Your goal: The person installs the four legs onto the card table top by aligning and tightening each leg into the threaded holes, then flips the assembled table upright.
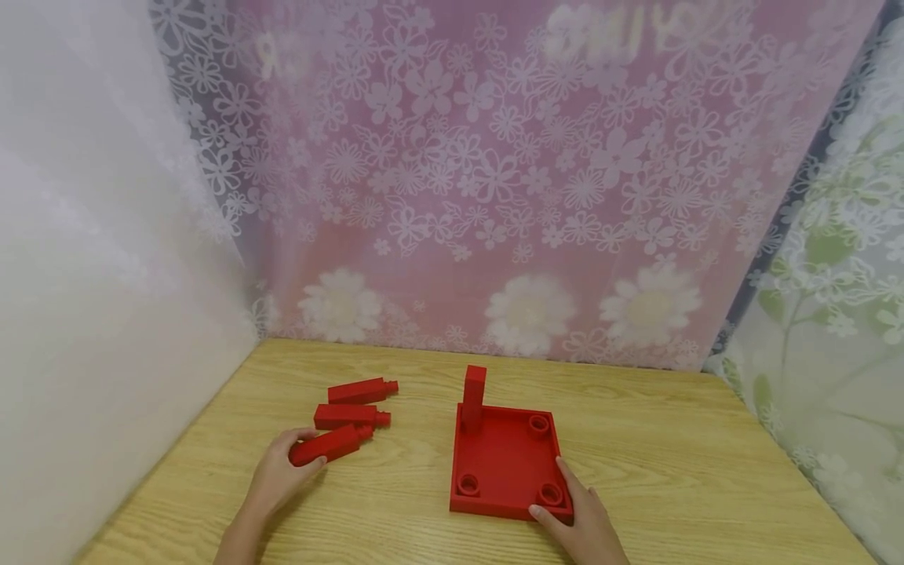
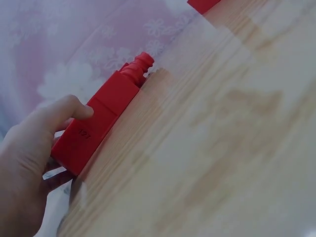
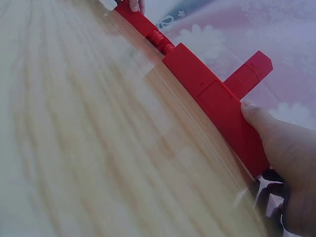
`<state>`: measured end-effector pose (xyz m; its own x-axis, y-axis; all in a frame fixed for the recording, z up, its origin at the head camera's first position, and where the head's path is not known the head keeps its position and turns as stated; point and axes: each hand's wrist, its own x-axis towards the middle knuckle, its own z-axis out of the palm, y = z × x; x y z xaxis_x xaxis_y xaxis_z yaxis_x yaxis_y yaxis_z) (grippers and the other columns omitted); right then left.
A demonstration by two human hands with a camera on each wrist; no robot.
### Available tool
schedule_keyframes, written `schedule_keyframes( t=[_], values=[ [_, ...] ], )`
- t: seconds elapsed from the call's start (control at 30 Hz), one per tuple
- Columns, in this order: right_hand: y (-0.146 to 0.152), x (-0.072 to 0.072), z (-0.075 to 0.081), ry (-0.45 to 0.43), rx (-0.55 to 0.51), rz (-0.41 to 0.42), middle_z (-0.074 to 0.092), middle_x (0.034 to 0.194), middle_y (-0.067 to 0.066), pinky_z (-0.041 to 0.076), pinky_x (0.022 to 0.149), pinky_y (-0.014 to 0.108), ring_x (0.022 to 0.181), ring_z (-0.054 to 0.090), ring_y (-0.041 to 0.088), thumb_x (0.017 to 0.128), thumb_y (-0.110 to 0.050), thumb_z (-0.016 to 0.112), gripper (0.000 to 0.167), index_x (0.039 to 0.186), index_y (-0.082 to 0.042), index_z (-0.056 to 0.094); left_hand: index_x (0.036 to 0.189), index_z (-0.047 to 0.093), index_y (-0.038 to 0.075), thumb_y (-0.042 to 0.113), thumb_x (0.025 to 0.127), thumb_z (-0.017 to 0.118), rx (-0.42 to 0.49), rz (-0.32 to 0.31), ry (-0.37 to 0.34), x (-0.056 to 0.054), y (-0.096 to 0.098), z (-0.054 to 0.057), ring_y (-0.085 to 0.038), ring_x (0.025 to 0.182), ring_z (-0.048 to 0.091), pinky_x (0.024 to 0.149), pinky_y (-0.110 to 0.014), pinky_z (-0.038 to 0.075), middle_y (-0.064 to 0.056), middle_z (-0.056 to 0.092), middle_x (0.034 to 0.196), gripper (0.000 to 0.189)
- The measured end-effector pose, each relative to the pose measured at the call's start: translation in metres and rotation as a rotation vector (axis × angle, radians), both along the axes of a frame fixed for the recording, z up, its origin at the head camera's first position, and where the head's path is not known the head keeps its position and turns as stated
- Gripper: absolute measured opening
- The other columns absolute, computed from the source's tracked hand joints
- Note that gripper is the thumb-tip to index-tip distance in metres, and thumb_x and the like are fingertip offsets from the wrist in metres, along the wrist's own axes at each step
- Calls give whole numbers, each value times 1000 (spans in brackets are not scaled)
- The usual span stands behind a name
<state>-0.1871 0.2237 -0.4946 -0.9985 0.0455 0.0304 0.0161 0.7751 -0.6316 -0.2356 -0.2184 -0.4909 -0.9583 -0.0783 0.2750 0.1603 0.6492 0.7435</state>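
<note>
My left hand [image 1: 277, 475] grips the nearest red table leg [image 1: 332, 445] between thumb and fingers; its threaded end points right. In the left wrist view this leg [image 2: 96, 121] shows dark marks on its side. Just behind it lie a second red leg [image 1: 346, 416] and a third red leg [image 1: 356, 390], threaded ends also to the right. A square red tray-like tabletop [image 1: 503, 459] lies with its hollow side up, one leg [image 1: 474, 396] standing upright in its far left corner. Round sockets show in the other corners. My right hand [image 1: 585, 518] holds the tabletop's near right corner, thumb at the front edge.
Everything rests on a wood-grain table [image 1: 417, 479]. A pink flowered curtain [image 1: 480, 196] hangs along the back edge. A pale wall-like surface [image 1: 120, 259] borders the left side, and a flowered sheet [image 1: 833, 314] borders the right.
</note>
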Motion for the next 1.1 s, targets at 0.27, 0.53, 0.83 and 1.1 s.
schedule_keyframes(
  t=[0.27, 0.53, 0.83, 1.1],
  values=[
    [-1, 0, 1, -5, 2, 5, 41, 133, 25, 40, 83, 59, 113, 41, 48, 73, -65, 61, 99, 144, -6, 27, 114, 60, 6, 10, 76, 74, -10, -9, 9, -1, -4, -7, -30, 100, 52, 81, -47, 40, -14, 57, 113, 41],
    [0, 1, -1, 11, 4, 8, 40, 134, 25, 38, 83, 61, 114, 37, 53, 73, -66, 60, 99, 144, -7, 27, 114, 60, 6, 11, 76, 75, 1, -9, 8, -1, -4, -6, -31, 100, 52, 81, -47, 40, -15, 58, 111, 41],
    [-2, 1, 2, -24, 6, -2, 37, 136, 28, 32, 84, 68, 116, 25, 61, 73, -66, 60, 99, 145, -6, 26, 116, 60, 4, 13, 77, 75, 36, -4, 4, -2, -4, -6, -34, 106, 51, 86, -49, 39, -18, 56, 116, 43],
    [-4, 2, 6, -20, 18, 4, 38, 134, 29, 35, 82, 66, 115, 28, 60, 74, -63, 62, 97, 144, -5, 27, 114, 61, 3, 11, 75, 77, 76, -7, 46, 0, 1, -3, -32, 102, 54, 83, -45, 42, -17, 58, 114, 43]
  ],
)
